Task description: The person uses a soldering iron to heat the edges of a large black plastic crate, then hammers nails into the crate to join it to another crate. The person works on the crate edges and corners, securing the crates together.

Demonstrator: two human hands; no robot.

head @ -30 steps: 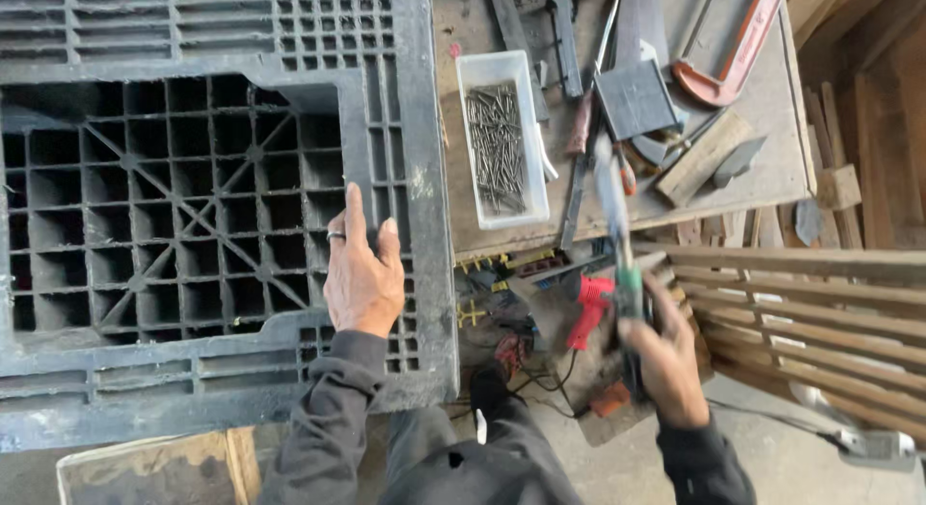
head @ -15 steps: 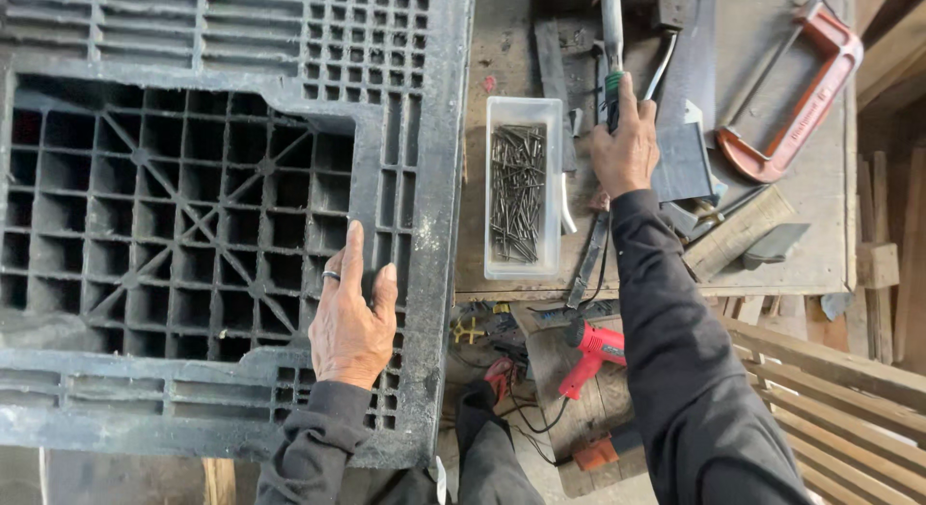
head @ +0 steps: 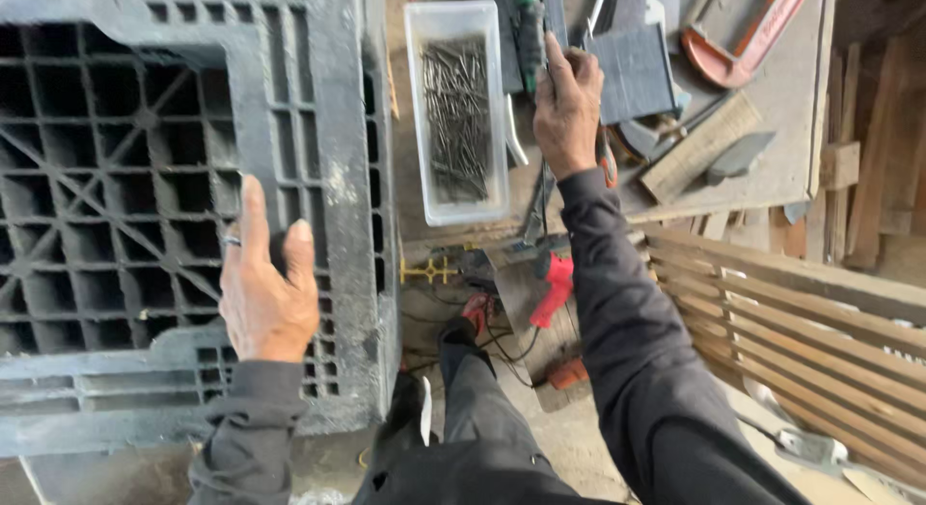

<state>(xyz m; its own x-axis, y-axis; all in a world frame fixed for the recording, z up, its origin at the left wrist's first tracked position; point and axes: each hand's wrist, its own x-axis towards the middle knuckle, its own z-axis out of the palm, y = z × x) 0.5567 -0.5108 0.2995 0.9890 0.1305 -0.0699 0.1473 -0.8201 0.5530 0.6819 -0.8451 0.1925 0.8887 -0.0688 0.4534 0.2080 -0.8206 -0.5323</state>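
The left hand (head: 265, 298) lies flat on the pallet (head: 328, 158) at the left, while to its right, on the desk (head: 791, 148), a tray (head: 487, 42) of nails (head: 456, 119) sits just left of the right hand (head: 567, 105), with a clamp (head: 738, 47) farther right.

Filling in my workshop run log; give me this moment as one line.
left hand: flat on grey plastic pallet | right hand: grips green-handled tool on workbench | beside: clear tray of nails
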